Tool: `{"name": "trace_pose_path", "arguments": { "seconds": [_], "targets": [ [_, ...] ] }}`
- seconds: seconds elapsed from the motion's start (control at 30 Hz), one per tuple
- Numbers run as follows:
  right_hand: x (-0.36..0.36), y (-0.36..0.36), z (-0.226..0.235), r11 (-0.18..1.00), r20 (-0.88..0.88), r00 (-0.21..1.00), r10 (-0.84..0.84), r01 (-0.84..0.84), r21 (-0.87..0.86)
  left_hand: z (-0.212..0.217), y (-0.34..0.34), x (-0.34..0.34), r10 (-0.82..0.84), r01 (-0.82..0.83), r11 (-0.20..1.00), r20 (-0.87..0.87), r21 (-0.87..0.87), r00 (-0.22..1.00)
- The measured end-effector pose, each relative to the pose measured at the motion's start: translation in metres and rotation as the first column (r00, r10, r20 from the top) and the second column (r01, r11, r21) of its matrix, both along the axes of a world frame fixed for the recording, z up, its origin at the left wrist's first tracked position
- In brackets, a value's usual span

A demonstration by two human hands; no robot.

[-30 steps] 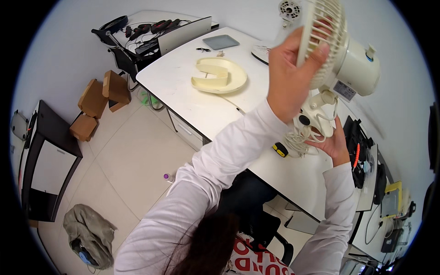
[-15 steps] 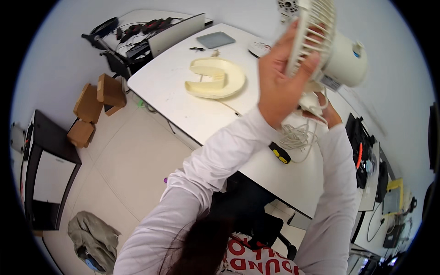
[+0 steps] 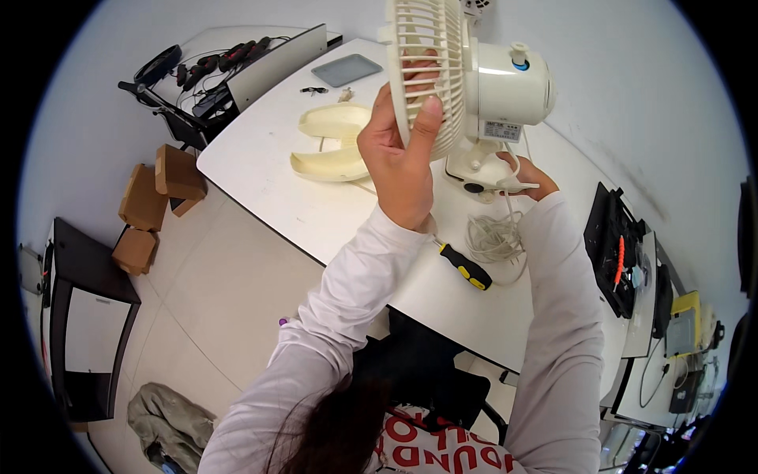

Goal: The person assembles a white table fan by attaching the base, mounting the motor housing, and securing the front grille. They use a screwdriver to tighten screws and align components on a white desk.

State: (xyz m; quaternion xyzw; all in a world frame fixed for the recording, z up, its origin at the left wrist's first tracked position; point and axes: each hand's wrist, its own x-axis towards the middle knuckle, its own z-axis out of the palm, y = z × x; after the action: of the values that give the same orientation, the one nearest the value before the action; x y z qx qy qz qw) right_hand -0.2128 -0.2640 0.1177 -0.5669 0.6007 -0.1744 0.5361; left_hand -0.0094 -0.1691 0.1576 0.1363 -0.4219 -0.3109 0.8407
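A cream desk fan (image 3: 489, 95) is lifted above the white table (image 3: 316, 213). My left hand (image 3: 399, 150) grips its front grille (image 3: 422, 71), thumb and fingers hooked through the bars. My right hand (image 3: 527, 175) holds the fan's base from the right side, partly hidden behind it. The fan's coiled white cord (image 3: 493, 237) lies on the table below. A yellow and black screwdriver (image 3: 466, 267) rests beside the cord, close to my left forearm.
A cream curved fan part (image 3: 332, 142) lies on the table's far side, with a grey tablet (image 3: 346, 69) beyond it. Cardboard boxes (image 3: 154, 197) sit on the floor at left. A black tool tray (image 3: 616, 245) stands on a desk at right.
The fan and both hands have shifted left and closer to the middle of the picture. My left hand keeps its grip on the grille; the right hand stays at the base.
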Motion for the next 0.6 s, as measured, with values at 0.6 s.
{"name": "trace_pose_path", "arguments": {
  "seconds": [0.6],
  "targets": [
    [-0.039, -0.039, -0.067, 0.708, -0.763, 0.647, -0.010, -0.534, -0.463, -0.026, -0.027, 0.018, -0.163, 0.176, 0.979, -0.125, 0.106, 0.979]
  ]
}}
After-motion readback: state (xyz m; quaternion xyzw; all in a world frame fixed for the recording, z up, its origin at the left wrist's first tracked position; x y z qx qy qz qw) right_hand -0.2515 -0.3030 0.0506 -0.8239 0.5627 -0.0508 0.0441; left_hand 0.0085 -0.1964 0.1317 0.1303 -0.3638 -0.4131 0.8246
